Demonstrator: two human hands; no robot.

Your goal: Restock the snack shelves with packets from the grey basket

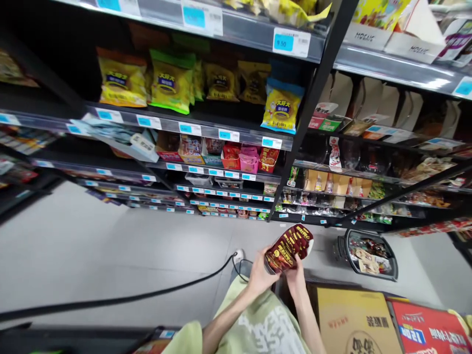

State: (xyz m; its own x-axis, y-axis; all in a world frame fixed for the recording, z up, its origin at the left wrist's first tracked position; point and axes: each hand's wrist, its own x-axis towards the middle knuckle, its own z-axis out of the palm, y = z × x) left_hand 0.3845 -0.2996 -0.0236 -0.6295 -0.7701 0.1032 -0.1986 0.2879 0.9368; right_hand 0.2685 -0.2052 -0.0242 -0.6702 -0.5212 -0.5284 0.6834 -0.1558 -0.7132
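Grasping a tilted bundle of maroon snack packets [289,248], apparently boxed, between left hand [261,274] and right hand [295,276], with fingers curled around both sides. Held in front of a pale green T-shirt [267,322], clear of every shelf. To judge by this, already picked up but not yet set down; cannot tell how much is left. Near right, beside a red carton [429,329]: a tan cardboard carton [350,312]. Farther right, on the floor: a black basket [376,277] containing packaged snacks. Far left, shelved: yellow snack bags [123,82].
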